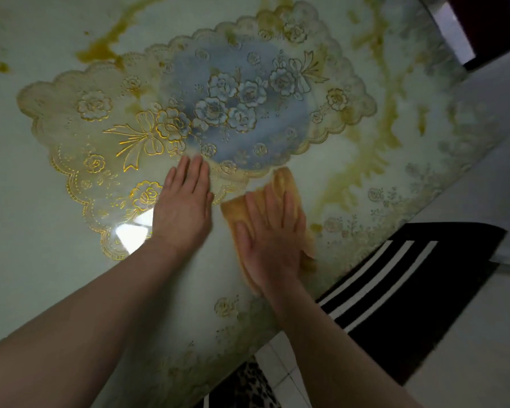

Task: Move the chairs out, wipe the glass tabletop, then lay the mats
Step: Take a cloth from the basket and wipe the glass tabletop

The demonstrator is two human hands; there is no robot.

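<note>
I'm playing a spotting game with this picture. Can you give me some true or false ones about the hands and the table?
1. The right hand presses flat on an orange cloth. True.
2. The left hand grips a cup. False: it lies flat on the clear, gold-flowered lace-edged mat.
3. The mat lies on the pale marbled glass tabletop. True.
4. The cloth is blue. False: it is orange.
</note>
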